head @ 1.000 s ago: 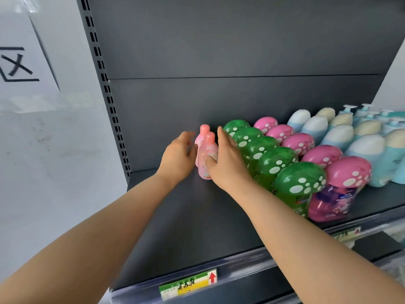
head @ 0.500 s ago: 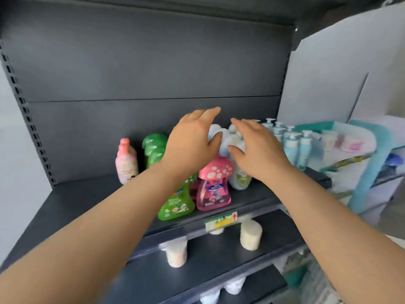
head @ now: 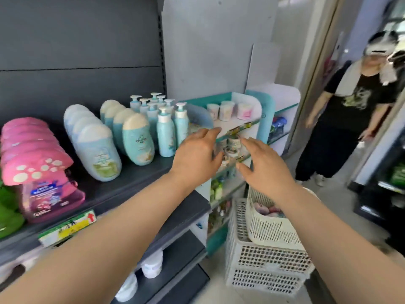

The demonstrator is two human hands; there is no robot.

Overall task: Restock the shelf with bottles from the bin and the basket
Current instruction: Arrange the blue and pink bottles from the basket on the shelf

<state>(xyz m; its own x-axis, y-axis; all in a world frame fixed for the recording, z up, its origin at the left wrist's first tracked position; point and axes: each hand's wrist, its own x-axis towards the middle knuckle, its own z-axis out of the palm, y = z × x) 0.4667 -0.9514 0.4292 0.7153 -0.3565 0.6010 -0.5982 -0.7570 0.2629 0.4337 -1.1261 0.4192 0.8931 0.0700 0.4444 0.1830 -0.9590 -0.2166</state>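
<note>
Both hands were in mid-air with nothing in them. The left hand (head: 195, 156) had its grip spread, fingers reaching out flat past the end of the shelf (head: 131, 178). The right hand (head: 266, 165) was spread the same way, above the basket (head: 271, 229).

By the look of it the restock was well along but unfinished. The shelf already carried tidy rows: green bottles (head: 8, 213) at the left edge, pink mushroom-capped bottles (head: 37, 167), pale blue-capped bottles (head: 96, 150), teal bottles with cream caps (head: 137, 139) and pump bottles (head: 165, 132) at the far end. Bare shelf showed in front of the rows.

Stock remained to be fetched. The cream slotted basket sat on top of the white perforated bin (head: 267, 273) on the floor, just past the shelf's end, and held a few small pinkish bottles (head: 267, 209), blurred and half hidden by the right forearm. What lay in the bin under the basket could not be seen. I judged that the next step was a reach down into the basket.

A second person (head: 350, 110) stood in the doorway beyond.
</note>
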